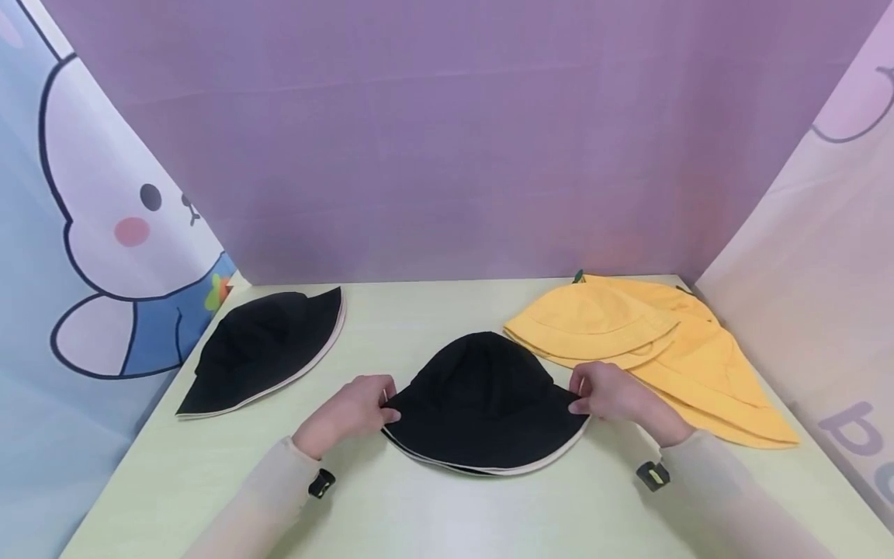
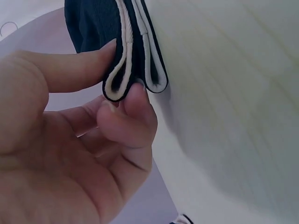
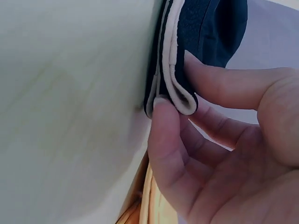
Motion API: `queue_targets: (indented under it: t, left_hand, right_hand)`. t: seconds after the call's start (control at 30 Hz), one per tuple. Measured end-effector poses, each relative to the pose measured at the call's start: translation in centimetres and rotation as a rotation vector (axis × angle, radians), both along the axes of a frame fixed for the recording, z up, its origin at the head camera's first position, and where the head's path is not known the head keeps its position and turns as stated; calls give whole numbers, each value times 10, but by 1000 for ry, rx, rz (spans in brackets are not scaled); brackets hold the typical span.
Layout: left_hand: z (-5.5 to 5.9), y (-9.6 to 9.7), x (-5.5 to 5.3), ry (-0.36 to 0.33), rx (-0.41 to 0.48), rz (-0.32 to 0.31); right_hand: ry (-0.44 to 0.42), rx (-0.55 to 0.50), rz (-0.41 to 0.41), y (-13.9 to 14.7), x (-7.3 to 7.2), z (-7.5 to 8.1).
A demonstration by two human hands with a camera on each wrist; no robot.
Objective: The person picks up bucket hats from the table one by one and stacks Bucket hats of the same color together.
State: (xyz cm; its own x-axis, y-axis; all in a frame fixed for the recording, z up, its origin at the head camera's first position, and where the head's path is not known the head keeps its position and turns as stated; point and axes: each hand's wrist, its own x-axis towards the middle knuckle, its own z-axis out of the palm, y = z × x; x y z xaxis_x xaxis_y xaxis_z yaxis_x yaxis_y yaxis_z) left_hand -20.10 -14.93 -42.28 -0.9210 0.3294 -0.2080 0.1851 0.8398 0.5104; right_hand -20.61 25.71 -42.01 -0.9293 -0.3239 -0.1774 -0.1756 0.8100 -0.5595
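A black bucket hat (image 1: 482, 404) with pale brim trim lies folded flat at the middle of the table. My left hand (image 1: 363, 407) pinches its left brim end, while the right hand (image 1: 606, 394) pinches the opposite end. In the left wrist view two folded brims show one over the other; thumb and fingertips hold the upper brim (image 2: 122, 70), and the lower brim (image 2: 152, 56) lies below the fingertips, against the table. The right wrist view likewise has the upper brim (image 3: 180, 91) between thumb and fingers, with a second brim (image 3: 152, 88) close under it.
Another folded black hat (image 1: 265, 349) lies at the left. Several yellow hats (image 1: 705, 357) overlap in a pile at the right, close to my right hand. A purple cloth (image 1: 447, 155) hangs behind the table (image 1: 447, 512), and printed cloths stand at both sides.
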Motion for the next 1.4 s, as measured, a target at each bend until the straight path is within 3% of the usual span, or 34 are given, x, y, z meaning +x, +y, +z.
queue_targets:
  t: [0.23,0.53,0.7,0.9,1.13,1.3,1.4]
  left_hand:
    - [5,-12,5,68,-67,26]
    - [8,-11,9,102,-70,25]
    - [5,-9,8,71,-69,38]
    - [10,-7,6,45,-102,11]
    - [17,-6,-21,64,-128,-44]
    - [20,-13,-52,127,-125,-14]
    - [21,-21,-73,180,-97,38]
  right_hand:
    - [168,27,83,-14,-7,-3]
    - [110,124,94,-24,-14,2]
    - [124,226,143,-32,-18,6]
    - [87,242,151,-35,-24,6]
    - [-13,320,134,-40,-35,8]
    - [-55,345,122,-46,-37,12]
    - [-80,342,110,-48,-38,12]
